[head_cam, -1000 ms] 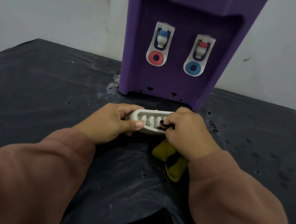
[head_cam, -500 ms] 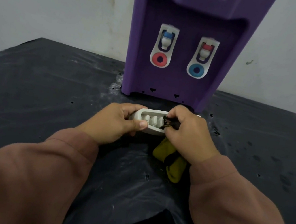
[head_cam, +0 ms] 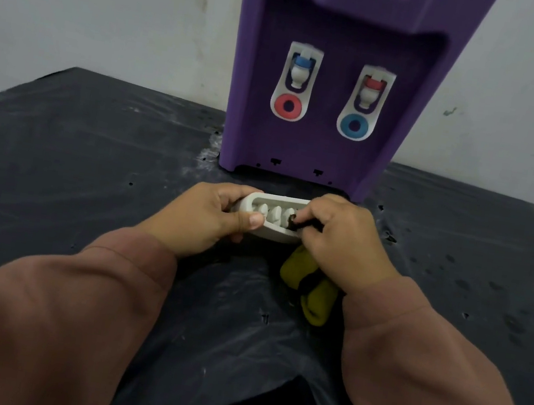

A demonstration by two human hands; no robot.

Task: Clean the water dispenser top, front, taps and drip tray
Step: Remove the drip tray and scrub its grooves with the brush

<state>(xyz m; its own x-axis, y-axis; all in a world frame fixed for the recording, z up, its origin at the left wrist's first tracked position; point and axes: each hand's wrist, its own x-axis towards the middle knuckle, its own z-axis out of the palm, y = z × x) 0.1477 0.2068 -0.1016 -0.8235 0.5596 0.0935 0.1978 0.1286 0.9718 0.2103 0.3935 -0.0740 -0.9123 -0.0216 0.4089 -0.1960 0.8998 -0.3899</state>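
White drip tray [head_cam: 273,219] right end hidden under right hand [head_cam: 343,238].

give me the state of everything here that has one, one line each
drip tray: off the dispenser, held above the sheet
left hand: grip shut on the tray's left end
right hand: pinching dark cloth into the tray slots
yellow cloth: hanging bunched under the right hand
water dispenser: upright, tray slot empty
black sheet: wrinkled, spotted
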